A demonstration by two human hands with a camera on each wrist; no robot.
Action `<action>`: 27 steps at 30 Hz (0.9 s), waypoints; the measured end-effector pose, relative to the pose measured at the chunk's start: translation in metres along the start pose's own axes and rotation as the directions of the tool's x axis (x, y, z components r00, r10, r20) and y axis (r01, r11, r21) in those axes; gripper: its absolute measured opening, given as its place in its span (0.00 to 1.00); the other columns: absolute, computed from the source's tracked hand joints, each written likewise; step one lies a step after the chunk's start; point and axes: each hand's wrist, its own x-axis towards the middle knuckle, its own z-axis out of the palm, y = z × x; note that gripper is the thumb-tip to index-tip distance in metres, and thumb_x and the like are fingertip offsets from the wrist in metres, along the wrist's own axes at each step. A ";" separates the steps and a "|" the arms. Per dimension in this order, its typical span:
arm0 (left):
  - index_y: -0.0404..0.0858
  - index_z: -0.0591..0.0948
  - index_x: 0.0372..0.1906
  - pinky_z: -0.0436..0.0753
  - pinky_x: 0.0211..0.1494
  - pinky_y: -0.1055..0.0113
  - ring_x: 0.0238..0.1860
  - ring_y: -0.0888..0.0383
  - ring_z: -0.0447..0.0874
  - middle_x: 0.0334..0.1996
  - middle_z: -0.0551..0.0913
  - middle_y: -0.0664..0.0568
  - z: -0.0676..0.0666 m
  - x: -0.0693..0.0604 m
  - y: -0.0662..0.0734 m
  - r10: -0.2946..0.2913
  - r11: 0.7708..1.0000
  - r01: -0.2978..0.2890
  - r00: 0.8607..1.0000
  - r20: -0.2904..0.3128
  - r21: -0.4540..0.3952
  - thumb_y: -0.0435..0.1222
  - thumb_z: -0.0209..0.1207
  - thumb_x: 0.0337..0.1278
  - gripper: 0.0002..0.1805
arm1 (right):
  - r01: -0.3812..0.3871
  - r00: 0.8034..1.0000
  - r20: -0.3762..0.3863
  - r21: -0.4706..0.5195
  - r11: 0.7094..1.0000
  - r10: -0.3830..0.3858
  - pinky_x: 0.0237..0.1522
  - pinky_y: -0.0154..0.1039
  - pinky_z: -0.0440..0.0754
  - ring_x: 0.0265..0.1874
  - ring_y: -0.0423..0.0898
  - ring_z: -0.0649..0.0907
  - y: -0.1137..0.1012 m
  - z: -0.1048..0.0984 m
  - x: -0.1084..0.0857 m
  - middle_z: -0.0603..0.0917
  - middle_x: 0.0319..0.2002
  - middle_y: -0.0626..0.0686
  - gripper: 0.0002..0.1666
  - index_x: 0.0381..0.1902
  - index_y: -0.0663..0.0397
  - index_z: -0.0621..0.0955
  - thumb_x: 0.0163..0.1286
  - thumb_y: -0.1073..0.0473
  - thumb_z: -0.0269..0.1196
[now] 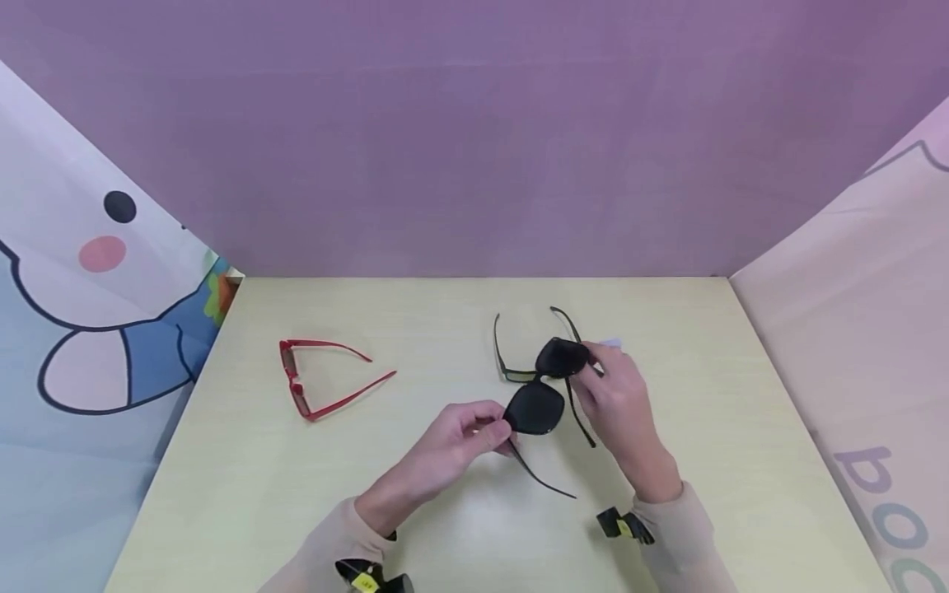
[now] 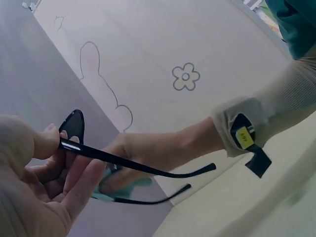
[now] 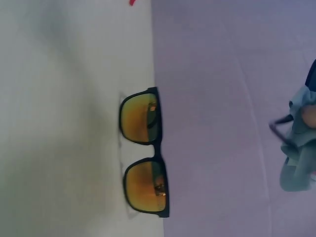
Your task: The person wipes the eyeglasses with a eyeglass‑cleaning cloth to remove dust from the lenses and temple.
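A pair of black sunglasses (image 1: 535, 408) with dark lenses is held above the table, arms unfolded. My left hand (image 1: 463, 441) pinches the frame by one hinge, thumb on top, as the left wrist view also shows along the black temple arm (image 2: 143, 167). At the other lens, my right hand (image 1: 615, 399) grips a pale blue-green cloth (image 2: 136, 187) against the glasses. In the right wrist view the cloth (image 3: 298, 148) bunches around the fingertips; the head view mostly hides it. Behind the held pair lie black-framed sunglasses (image 3: 140, 118) with orange lenses, touched by neither hand.
Red-framed sunglasses (image 1: 296, 387) lie on the left of the pale table (image 1: 245, 494), arms spread toward the right. A purple backdrop (image 1: 474, 148) rises at the table's far edge. Printed cloth hangs along both sides.
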 end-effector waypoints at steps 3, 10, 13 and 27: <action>0.19 0.79 0.46 0.84 0.57 0.65 0.40 0.62 0.87 0.40 0.86 0.40 -0.003 -0.002 0.007 -0.008 0.999 0.009 1.000 -0.029 0.042 0.32 0.54 0.76 0.14 | 0.029 0.997 0.068 0.006 1.000 -0.029 0.26 0.51 0.76 0.31 0.56 0.82 0.000 0.002 -0.009 0.85 0.40 0.60 0.12 0.40 0.60 0.88 0.76 0.62 0.58; 0.19 0.78 0.43 0.85 0.55 0.65 0.39 0.61 0.86 0.38 0.85 0.46 -0.009 -0.004 0.012 -0.028 0.998 0.030 0.999 -0.028 0.062 0.32 0.55 0.76 0.14 | 0.052 0.968 0.244 0.026 0.998 -0.056 0.30 0.46 0.77 0.35 0.53 0.81 -0.004 0.001 -0.026 0.84 0.42 0.56 0.09 0.42 0.55 0.88 0.75 0.62 0.61; 0.20 0.78 0.43 0.86 0.54 0.65 0.39 0.63 0.85 0.37 0.86 0.48 -0.006 -0.003 0.010 -0.043 0.998 0.042 0.999 0.024 0.056 0.32 0.55 0.76 0.14 | 0.033 0.982 0.185 -0.006 0.999 -0.032 0.28 0.46 0.75 0.32 0.54 0.80 -0.003 0.001 -0.019 0.84 0.40 0.57 0.07 0.38 0.59 0.88 0.72 0.64 0.63; 0.24 0.81 0.42 0.86 0.54 0.66 0.41 0.60 0.84 0.39 0.85 0.47 -0.005 -0.006 0.009 -0.058 0.991 0.052 0.997 0.044 0.120 0.32 0.55 0.75 0.12 | 0.051 0.953 0.295 0.077 0.996 -0.072 0.31 0.44 0.79 0.33 0.50 0.81 -0.006 0.003 -0.034 0.85 0.39 0.56 0.13 0.37 0.57 0.89 0.51 0.70 0.74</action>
